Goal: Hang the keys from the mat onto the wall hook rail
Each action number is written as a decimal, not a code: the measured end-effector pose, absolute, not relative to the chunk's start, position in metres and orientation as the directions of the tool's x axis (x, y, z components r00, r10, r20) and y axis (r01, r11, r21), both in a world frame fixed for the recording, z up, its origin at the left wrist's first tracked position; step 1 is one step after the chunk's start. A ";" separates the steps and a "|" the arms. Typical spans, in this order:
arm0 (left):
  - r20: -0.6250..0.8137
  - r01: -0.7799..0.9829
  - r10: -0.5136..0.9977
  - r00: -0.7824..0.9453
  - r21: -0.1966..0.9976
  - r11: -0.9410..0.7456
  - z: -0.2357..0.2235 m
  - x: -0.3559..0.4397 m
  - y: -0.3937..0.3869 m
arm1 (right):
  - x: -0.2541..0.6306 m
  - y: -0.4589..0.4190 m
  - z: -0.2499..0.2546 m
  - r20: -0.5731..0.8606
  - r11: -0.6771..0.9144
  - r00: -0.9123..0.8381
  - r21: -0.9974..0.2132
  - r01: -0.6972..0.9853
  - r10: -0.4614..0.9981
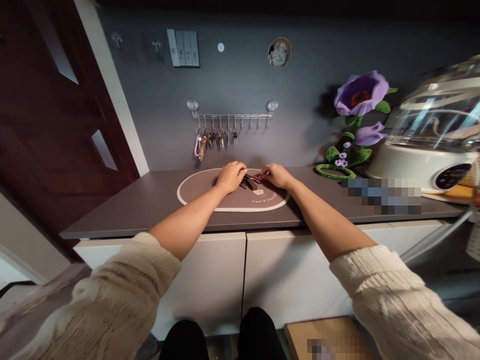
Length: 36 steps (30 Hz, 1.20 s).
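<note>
Both my arms reach forward over a brown oval mat (pixel 210 197) on a grey counter. My left hand (pixel 230 176) rests curled over a small bunch of keys (pixel 250 182) lying on the mat, its fingers closed on the dark pieces. My right hand (pixel 275 175) pinches the red part of the same bunch from the right. The keys are small and mostly hidden by my fingers. On the wall behind hangs a metal hook rail (pixel 232 116) with several keys and fobs (pixel 204 142) on its left hooks.
A purple fabric flower (pixel 360 97) with a green ring base stands at the counter's right, beside a white domed appliance (pixel 431 145). A dark wooden door (pixel 56 115) is at the left. White cabinet fronts (pixel 292 270) lie below the counter, a cardboard box (pixel 322 337) on the floor.
</note>
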State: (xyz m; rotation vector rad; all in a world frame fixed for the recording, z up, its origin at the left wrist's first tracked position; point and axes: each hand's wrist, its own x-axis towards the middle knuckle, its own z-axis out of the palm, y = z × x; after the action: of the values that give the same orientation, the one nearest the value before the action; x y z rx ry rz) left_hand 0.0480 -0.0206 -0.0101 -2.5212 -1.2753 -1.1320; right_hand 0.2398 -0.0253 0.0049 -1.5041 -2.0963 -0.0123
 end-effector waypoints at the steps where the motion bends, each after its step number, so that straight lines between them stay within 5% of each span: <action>1: 0.655 0.727 0.655 0.375 0.230 -0.647 -0.010 0.048 -0.021 | 0.240 -0.025 0.006 0.438 0.366 -0.215 -0.296 0.882 0.873; 8: 0.670 0.724 0.632 0.390 0.202 -0.660 -0.009 0.048 -0.022 | 0.241 -0.028 0.009 0.439 0.355 -0.208 -0.285 0.890 0.874; 17: 0.655 0.715 0.641 0.400 0.214 -0.665 -0.007 0.049 -0.024 | 0.236 -0.035 0.016 0.439 0.344 -0.097 -0.528 0.777 0.893; 27: 0.671 0.680 0.610 0.420 0.212 -0.702 -0.006 0.050 -0.027 | 0.232 -0.035 0.018 0.417 0.392 -0.009 -0.847 0.358 0.909; 36: 0.675 0.638 0.590 0.443 0.225 -0.736 -0.004 0.053 -0.030 | 0.228 -0.040 0.023 0.438 0.439 -0.036 -0.898 0.034 0.899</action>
State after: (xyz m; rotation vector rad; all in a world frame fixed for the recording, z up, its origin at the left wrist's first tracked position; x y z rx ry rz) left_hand 0.0530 -0.0304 -0.0036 -2.6151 -1.1143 -1.1836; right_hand 0.2279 -0.0396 0.0230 -0.8826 -1.4395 0.8669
